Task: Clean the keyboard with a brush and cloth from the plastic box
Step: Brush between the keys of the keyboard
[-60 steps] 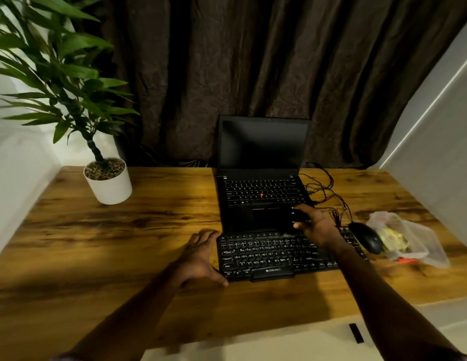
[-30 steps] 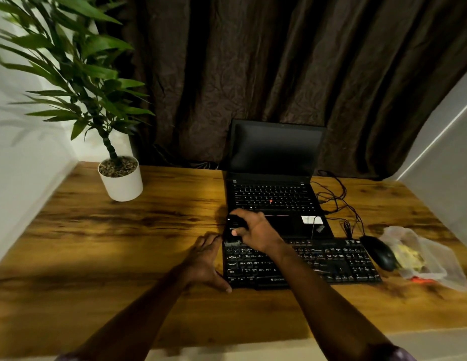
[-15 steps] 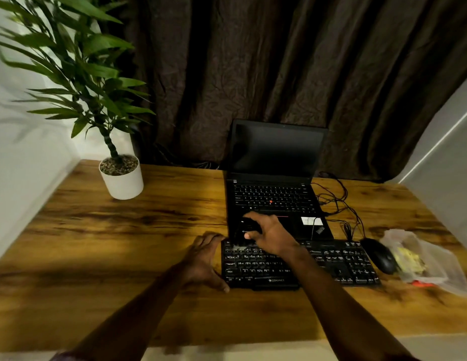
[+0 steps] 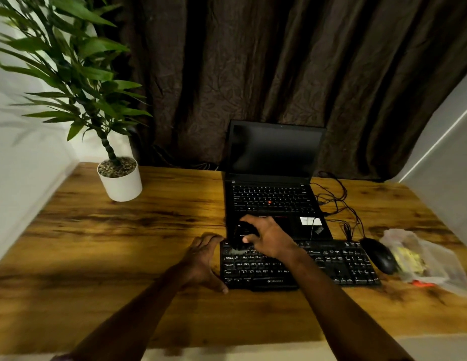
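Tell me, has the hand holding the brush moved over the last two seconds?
Yes. The right hand with the brush moved left along the keyboard, from right of its middle to its left end.

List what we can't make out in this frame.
Head view only.
- Brush: dark, blurred against the laptop, partly covered by the right hand.
- Box contents: cloudy plastic; something yellow inside, not identifiable.
- Keyboard: keys under the right hand hidden; legends too small.
- Left hand: contact with keyboard's edge unclear, blurred.
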Motion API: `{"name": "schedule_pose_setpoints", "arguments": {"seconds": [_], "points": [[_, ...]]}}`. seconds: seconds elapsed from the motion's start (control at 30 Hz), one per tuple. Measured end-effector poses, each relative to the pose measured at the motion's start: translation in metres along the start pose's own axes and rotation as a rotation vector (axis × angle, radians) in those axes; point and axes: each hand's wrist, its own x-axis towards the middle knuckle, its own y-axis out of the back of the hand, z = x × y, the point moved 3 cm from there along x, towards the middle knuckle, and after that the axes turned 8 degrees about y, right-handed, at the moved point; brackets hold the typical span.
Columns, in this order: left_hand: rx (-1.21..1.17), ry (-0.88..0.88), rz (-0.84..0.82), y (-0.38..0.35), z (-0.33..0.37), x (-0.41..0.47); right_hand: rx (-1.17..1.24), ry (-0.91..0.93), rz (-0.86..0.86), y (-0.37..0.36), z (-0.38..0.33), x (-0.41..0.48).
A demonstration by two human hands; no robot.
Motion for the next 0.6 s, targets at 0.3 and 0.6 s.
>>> {"name": "schedule_pose_setpoints", "arguments": {"seconds": [0.3, 0.6], "points": [[0.017, 0.1, -0.065, -0.003, -0.001, 0.004, 0.071, 0.056, 0.015, -0.02, -0.019, 0.009], [-0.032, 0.043, -0.021, -0.002, -0.001, 0.002, 0.014, 0.039, -0.009, -0.011, -0.01, 0.009]]}}
